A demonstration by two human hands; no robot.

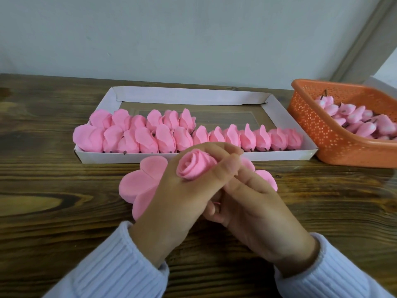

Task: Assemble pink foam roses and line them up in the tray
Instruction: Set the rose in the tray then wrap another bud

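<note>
Two hands meet just in front of the tray's near wall, both working on one rolled rose bud.

Grip: the left hand is closed round the bud, with a finger over its top and the thumb against its side. The spiral face is turned up toward the camera. The right hand has its fingers curled in under the bud's base, where a sliver of pink shows between them. Its exact contact point is hidden behind the left thumb.

Location of work: the bud is held clear of the wooden table, above a flat multi-lobed foam petal sheet that spreads out beneath both hands.

Tray: white cardboard. The finished roses stand in a full row along its near wall, with a shorter second row behind it at the left end. The right part of that second row and the far strip remain unfilled.

To the right of the tray stands an orange perforated basket holding bare bud cores.

Step in hand, as judged: forming one rose, with its centre rolled and the outer petals not yet closed around it.

The next move calls for drawing the sheet's lobes up round the bud without loosening the spiral. The rose then goes beside the last one in the second row.
</note>
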